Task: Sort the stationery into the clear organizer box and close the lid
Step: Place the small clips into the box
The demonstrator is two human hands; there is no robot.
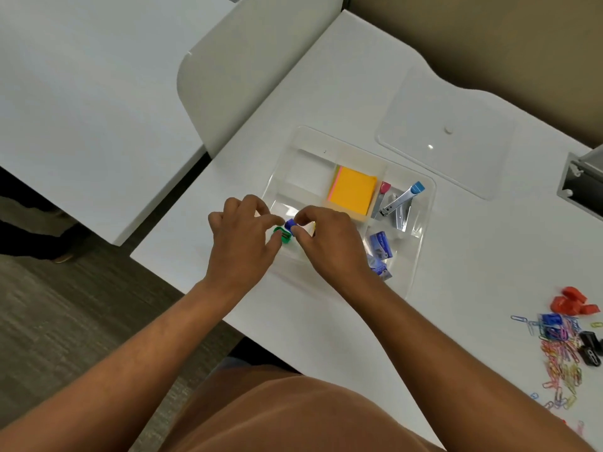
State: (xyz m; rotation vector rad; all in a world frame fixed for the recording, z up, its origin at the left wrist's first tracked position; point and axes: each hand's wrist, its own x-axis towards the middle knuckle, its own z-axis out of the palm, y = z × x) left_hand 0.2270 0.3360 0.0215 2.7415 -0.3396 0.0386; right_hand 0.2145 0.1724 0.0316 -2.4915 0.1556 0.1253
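- Clear organizer box [421, 252] sits on the white table [326, 305], lid off, set askew to the table's near edge; its left corner lies close to that edge, where both hands work.
- Lid [447, 132] lies flat on the table beyond the box, toward the far right, apart from it.
- Bare table surface lies between the box and the loose items at right, and along the near edge.
- Left hand [243, 238] has fingers curled, pinching a green sharpener [283, 235] at the box's left corner; whether the sharpener rests in a compartment or on the rim cannot be told.
- Right hand [329, 239] pinches a small blue item [289, 226] between thumb and forefinger, just beside the green sharpener.
- Orange sticky-note pad [354, 192] lies flat in a middle compartment.
- Stapler [399, 200] lies in the far right compartment, long axis diagonal, blue end pointing away from the person.
- Blue staple boxes [380, 247] occupy the near right compartment, partly behind the right wrist.
- Coloured paper clips [561, 360], red items [574, 301] and black binder clips [590, 350] lie scattered at the table's right edge, well apart from the box.
- A white chair back [235, 76] stands beyond the table's left edge.
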